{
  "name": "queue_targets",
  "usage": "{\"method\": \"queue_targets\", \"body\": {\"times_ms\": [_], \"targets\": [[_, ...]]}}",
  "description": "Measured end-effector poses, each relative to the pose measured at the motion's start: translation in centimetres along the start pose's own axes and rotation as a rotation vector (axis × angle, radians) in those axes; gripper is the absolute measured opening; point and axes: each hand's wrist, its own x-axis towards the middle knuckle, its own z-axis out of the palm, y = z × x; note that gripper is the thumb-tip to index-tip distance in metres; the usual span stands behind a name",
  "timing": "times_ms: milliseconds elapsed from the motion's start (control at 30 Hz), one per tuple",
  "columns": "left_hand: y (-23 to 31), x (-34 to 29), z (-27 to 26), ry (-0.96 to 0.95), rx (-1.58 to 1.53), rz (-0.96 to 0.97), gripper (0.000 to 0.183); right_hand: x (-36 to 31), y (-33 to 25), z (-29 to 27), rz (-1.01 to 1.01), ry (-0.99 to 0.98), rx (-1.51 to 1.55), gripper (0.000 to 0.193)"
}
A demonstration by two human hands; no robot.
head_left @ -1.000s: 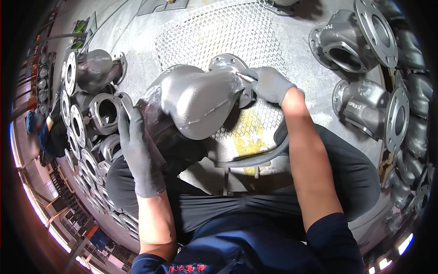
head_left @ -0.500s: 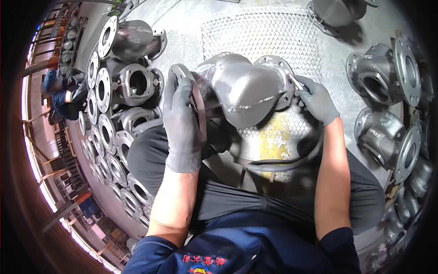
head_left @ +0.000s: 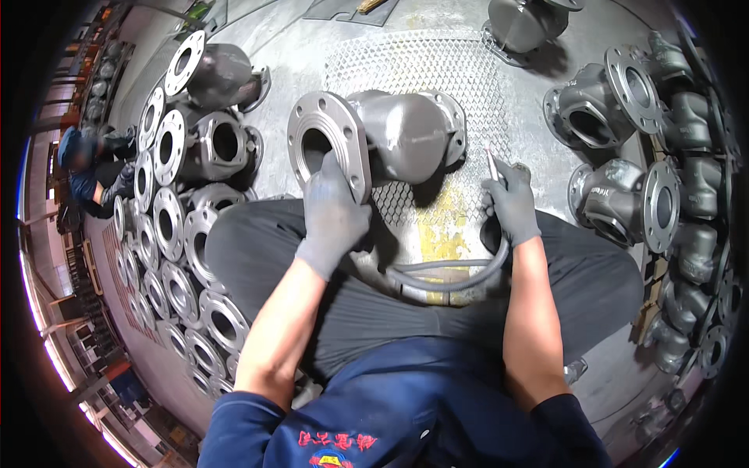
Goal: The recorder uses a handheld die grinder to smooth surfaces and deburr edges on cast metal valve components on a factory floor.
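A grey cast-metal valve body point(head_left: 406, 136) lies on its side on the mesh sheet in front of me. Its near flange point(head_left: 355, 152), with bolt holes and a ringed face round a dark bore, is turned partly toward me. My left hand point(head_left: 335, 210), in a grey glove, grips this flange's lower rim, fingers reaching into the bore. Right of the casting and apart from it, my gloved right hand point(head_left: 513, 204) is closed round a slim pen-shaped tool point(head_left: 492, 165), its tip pointing up and away. A grey hose point(head_left: 468, 281) curves below that hand.
Flanged castings point(head_left: 168, 222) stand packed at the left. Others point(head_left: 616, 199) stand at the right, beside stacked castings point(head_left: 697, 187). One more casting point(head_left: 527, 31) sits at the far right. Expanded-metal mesh point(head_left: 421, 58) covers the floor ahead. Another person point(head_left: 90, 171) crouches far left.
The valve body has turned, bringing its near flange's face into view. My left hand has shifted to that flange's lower rim. My right hand has drawn the tool back from the far flange.
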Motion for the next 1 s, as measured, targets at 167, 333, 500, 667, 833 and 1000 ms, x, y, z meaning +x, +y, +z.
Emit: {"method": "queue_targets", "body": {"times_ms": [167, 333, 500, 667, 833, 1000], "targets": [[0.0, 0.7, -2.5, 0.004, -0.119, -0.182, 0.06, -3.5, -4.1, 1.0, -0.158, -0.104, -0.121, 0.05], [-0.5, 0.1, -2.1, 0.036, -0.136, -0.305, 0.063, -7.4, -5.7, 3.3, -0.253, -0.26, -0.188, 0.052], [-0.2, 0.1, -1.4, 0.159, -0.255, -0.303, 0.064, -7.7, -5.2, 7.0, -0.601, -0.29, -0.417, 0.05], [-0.4, -0.8, -0.6, 0.236, -0.371, -0.228, 0.06, -7.2, -5.1, 9.3, -0.558, -0.311, -0.442, 0.049], [-0.2, -0.5, -0.9, 0.195, -0.232, -0.233, 0.062, -7.0, -5.1, 10.3, -0.574, -0.29, -0.538, 0.051], [0.0, -0.4, -0.8, 0.199, -0.354, -0.329, 0.062, -6.5, -5.9, 10.8, -0.577, -0.309, -0.548, 0.052]]}}
